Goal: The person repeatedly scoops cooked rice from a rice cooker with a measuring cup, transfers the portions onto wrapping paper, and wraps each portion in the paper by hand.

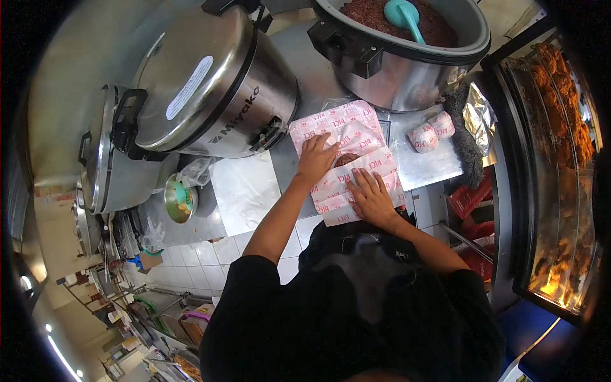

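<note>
A sheet of white wrapping paper with pink-red print (353, 132) is spread at the counter's front edge. On it sits a small mound of reddish-brown rice (347, 159), partly covered by the paper's near part, which is folded up over it. My left hand (316, 159) rests on the paper at the mound's left, fingers stretched out. My right hand (371, 196) lies flat on the folded part just below the mound, fingers spread. Two wrapped bundles in the same paper (431, 132) stand to the right.
An uncovered cooker (407, 79) of reddish rice with a turquoise scoop (402, 14) stands beyond the paper. Closed steel rice cookers (216, 95) are at the left, near a metal bowl (181, 198) and white paper (245, 191). A glass case (560, 159) of fried food stands at the right.
</note>
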Tool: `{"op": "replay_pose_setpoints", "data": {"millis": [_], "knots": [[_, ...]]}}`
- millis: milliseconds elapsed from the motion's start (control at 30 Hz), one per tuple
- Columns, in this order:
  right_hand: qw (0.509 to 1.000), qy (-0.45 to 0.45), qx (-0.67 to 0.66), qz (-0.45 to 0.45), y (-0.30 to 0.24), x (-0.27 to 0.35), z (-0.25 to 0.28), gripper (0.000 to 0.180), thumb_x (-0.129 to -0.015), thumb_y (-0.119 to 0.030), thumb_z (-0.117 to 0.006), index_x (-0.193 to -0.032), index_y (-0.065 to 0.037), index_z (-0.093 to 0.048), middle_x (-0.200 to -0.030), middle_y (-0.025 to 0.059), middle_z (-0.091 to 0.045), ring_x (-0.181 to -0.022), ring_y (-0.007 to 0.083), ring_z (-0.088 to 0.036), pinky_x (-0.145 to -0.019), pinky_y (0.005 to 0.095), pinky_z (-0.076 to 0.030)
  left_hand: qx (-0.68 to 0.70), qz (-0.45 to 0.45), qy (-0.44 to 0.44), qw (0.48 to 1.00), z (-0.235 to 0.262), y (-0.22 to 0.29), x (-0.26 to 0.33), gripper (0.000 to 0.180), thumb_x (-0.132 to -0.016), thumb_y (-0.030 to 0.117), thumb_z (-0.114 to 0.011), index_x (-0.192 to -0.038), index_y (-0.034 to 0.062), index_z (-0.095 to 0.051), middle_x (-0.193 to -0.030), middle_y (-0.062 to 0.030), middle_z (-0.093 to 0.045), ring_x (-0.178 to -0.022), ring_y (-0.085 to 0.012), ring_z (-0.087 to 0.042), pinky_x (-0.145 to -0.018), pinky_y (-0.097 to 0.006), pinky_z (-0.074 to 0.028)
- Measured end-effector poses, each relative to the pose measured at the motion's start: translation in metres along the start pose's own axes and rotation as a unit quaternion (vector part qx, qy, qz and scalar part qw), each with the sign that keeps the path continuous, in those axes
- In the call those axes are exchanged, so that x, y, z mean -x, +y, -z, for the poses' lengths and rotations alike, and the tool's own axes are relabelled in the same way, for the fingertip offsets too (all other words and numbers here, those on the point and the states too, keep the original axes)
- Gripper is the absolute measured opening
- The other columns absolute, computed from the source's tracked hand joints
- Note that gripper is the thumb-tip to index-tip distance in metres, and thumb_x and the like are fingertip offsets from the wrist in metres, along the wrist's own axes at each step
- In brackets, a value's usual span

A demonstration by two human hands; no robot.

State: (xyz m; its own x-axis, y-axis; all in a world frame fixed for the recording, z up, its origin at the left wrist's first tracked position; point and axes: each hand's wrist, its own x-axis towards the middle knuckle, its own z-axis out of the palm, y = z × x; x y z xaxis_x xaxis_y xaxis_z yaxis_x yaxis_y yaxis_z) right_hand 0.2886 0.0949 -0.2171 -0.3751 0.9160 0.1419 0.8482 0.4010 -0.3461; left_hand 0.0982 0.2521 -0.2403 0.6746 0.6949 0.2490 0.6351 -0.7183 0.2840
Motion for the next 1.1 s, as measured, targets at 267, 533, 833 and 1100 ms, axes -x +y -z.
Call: {"op": "replay_pose_setpoints", "data": {"millis": [267,533,833,1100], "knots": [[1.000,0.001,-0.010,0.006,0.001,-0.001,0.001,0.060,-0.085,-0.032,-0.062,-0.137,-0.008,-0.043,-0.150,0.0185,-0.030,-0.139,0.0347,-0.027,-0.113,0.0524,-0.020,0.234,0.191,-0.044,0.952,0.019,-0.010,-0.027,0.027,-0.085,0.023,-0.067,-0.105,0.0043,-0.067,-0.094,-0.0137,-0.065,-0.081,-0.0289,-0.062,-0.076,-0.039,-0.049],[0.999,0.025,-0.016,0.011,0.003,-0.002,0.001,0.058,-0.085,-0.031,-0.063,-0.134,-0.008,-0.046,-0.148,0.0189,-0.033,-0.137,0.0352,-0.031,-0.112,0.0523,-0.023,0.263,0.092,-0.203,0.939,0.049,-0.023,-0.059,0.027,-0.082,0.025,-0.070,-0.075,-0.0012,-0.068,-0.060,-0.0181,-0.057,-0.051,-0.0184,-0.050,-0.054,-0.037,-0.041],[0.995,0.076,-0.057,0.014,0.008,-0.010,0.008,0.052,-0.084,-0.026,-0.065,-0.131,-0.007,-0.050,-0.142,0.0181,-0.041,-0.130,0.0361,-0.038,-0.108,0.0515,-0.028,0.244,0.044,-0.154,0.957,0.048,-0.008,-0.061,0.038,-0.080,0.027,-0.071,-0.065,-0.0047,-0.056,-0.057,-0.0188,-0.050,-0.049,-0.0211,-0.043,-0.052,-0.038,-0.038],[0.977,0.206,-0.037,-0.041,0.070,-0.081,0.061,0.047,-0.077,-0.017,-0.070,-0.122,-0.012,-0.059,-0.134,0.0133,-0.048,-0.124,0.0346,-0.042,-0.103,0.0480,-0.035,0.313,0.045,-0.194,0.929,0.057,-0.008,-0.055,0.036,-0.087,0.022,-0.066,-0.067,-0.0052,-0.052,-0.056,-0.0160,-0.046,-0.051,-0.0160,-0.039,-0.052,-0.036,-0.036]]}}
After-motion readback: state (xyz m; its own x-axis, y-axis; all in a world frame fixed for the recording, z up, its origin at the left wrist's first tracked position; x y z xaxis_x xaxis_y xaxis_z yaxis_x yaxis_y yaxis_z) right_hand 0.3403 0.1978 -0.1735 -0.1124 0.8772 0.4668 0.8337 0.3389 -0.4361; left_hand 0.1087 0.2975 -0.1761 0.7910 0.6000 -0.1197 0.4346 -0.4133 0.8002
